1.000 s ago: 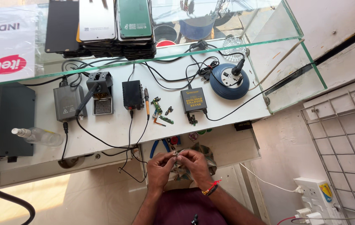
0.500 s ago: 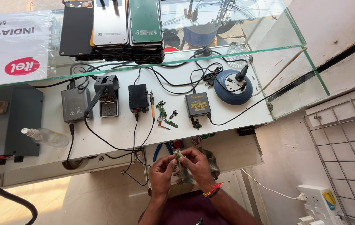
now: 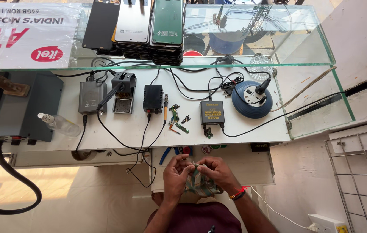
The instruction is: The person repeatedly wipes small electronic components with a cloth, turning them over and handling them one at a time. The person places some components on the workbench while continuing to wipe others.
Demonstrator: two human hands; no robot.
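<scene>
Head view: left hand (image 3: 175, 173) and right hand (image 3: 216, 171) pinch a crumpled patterned cloth (image 3: 199, 185) between closed fingers, just below the open drawer (image 3: 218, 166) and white bench edge (image 3: 235, 140); bare floor (image 3: 62, 203) lies leftward.

Both forearms bare, no sleeves; red-and-dark thread bands (image 3: 238, 193) on right wrist; maroon garment (image 3: 196, 220) over lap.

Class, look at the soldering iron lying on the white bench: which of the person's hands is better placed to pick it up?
Probably the left hand: it sits more nearly below the soldering iron. The right hand lies farther right. Both grip a cloth.
</scene>
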